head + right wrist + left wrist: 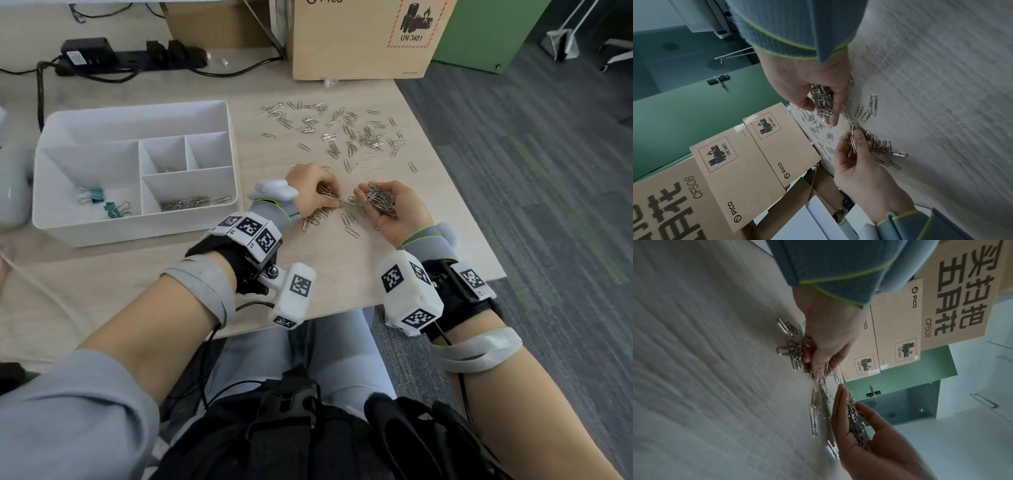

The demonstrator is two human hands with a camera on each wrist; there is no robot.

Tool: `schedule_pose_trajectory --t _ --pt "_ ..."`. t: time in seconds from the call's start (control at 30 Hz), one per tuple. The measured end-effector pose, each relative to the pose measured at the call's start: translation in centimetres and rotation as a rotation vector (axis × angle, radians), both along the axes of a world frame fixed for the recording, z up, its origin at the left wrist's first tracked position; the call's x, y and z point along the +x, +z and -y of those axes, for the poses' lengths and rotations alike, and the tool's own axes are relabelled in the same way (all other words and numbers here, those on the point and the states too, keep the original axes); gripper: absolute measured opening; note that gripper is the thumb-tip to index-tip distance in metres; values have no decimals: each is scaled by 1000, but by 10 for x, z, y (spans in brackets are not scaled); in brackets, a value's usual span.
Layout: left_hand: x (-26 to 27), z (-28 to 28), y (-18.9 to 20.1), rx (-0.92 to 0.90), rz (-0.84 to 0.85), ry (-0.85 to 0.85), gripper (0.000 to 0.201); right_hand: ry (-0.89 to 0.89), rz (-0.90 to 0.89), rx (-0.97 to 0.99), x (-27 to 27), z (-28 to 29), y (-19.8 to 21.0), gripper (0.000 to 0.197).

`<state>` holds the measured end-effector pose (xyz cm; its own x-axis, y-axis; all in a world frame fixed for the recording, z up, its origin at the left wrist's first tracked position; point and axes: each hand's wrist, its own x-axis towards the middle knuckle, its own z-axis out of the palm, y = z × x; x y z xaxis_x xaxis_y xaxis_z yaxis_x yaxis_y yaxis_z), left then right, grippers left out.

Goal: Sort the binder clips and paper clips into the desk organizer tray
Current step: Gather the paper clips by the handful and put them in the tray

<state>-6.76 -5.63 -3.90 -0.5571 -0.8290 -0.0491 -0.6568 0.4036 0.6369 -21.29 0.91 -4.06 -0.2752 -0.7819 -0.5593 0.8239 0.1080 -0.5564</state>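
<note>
A white organizer tray point(137, 109) stands at the left of the table. Two teal binder clips point(94, 195) lie in its large left compartment, and silver paper clips point(186, 202) lie in its front right one. Many loose paper clips point(342, 133) are scattered over the table beyond my hands. My right hand point(373, 200) point(818, 104) is palm up, cupped round a heap of paper clips point(380, 202) point(856, 423). My left hand point(337, 202) point(818, 368) point(854, 139) pinches a few clips just left of that heap, above a small pile point(317, 216) on the table.
A cardboard box point(363, 37) stands at the back right and a black power strip point(137, 56) with cables at the back left. The table's right edge point(455, 192) runs close beside my right hand. A white rounded object point(12, 192) sits left of the tray.
</note>
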Motion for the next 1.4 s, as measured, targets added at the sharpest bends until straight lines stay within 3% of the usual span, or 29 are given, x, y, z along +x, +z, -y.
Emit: schedule_pose_trajectory --t 0.3,0.6,0.77,0.9,1.1,1.4 --pt "10 10 29 -18 -204 -14 21 81 -64 34 21 17 2 24" --pt "15 19 41 -15 -175 -104 17 231 74 -47 56 34 12 32" --pt "29 17 46 -3 -206 -80 25 260 44 -86 69 38 15 39" --pt "48 17 51 -55 -283 5 18 214 147 -56 79 40 17 20" --pt "95 17 53 -72 -464 171 20 265 106 -66 99 40 26 21" --pt "166 10 35 -113 -589 445 21 369 122 -120 145 40 46 16"
